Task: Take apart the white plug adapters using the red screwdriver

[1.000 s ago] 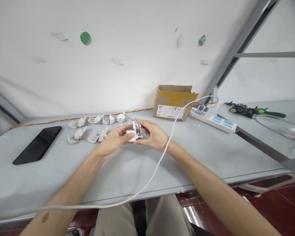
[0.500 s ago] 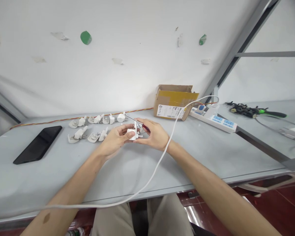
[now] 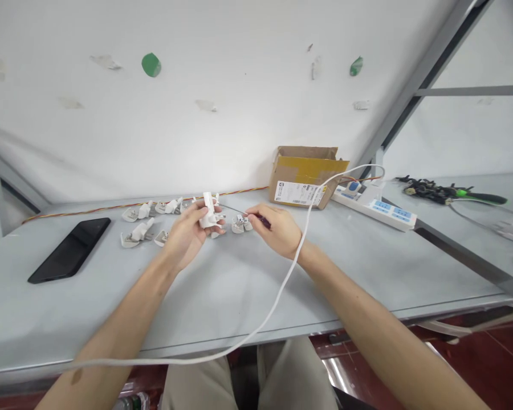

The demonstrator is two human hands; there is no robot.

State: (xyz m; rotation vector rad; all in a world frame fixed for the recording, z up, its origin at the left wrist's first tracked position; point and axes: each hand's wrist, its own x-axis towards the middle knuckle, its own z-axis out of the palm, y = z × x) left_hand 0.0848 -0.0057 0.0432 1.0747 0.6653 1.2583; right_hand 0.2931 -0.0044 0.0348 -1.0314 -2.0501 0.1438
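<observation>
Holding a white plug (image 3: 208, 217) in the left hand (image 3: 187, 237) grip; the right hand (image 3: 277, 230) pinches a red screwdriver (image 3: 256, 217) just beside it.

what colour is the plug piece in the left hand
White, seen in the head view: the plug piece held in the left hand.

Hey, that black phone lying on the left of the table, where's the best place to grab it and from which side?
Probably across its two long edges near the middle, coming down from above. The black phone lies flat, screen up, on the table, well left of the left hand, with bare table on both long sides, so fingers could likely pinch it there.
</observation>
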